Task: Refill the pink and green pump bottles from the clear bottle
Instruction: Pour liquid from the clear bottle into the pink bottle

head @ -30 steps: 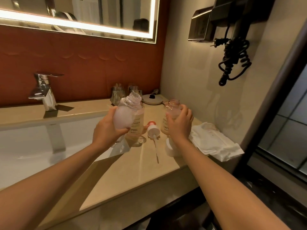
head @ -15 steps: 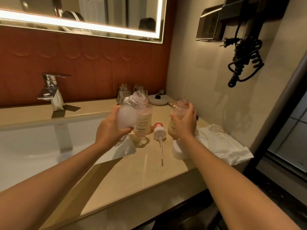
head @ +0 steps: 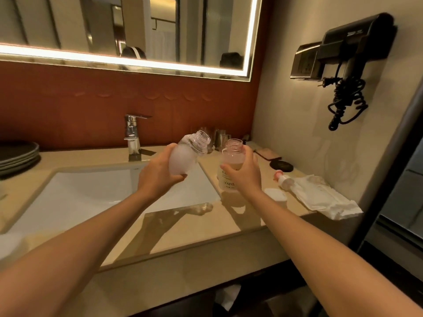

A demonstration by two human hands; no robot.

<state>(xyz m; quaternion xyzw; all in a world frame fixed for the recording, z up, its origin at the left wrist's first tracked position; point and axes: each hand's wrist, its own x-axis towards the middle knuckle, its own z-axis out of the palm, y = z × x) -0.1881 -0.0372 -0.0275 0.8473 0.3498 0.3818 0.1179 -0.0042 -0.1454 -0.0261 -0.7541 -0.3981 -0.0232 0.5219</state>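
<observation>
Left hand [head: 158, 179] grips tilted uncapped clear bottle [head: 185, 159]; right hand [head: 245, 177] grips open pump bottle [head: 231, 154], label "YAPI", rest hidden

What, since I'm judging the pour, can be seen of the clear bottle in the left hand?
The clear bottle looks like see-through plastic, with a rounded body, a ribbed threaded neck and no cap. Milky white contents cloud its body. It is tilted, mouth up and rightward toward the labelled bottle without touching it, held in the air near the sink. The left hand grips its lower body.
</observation>
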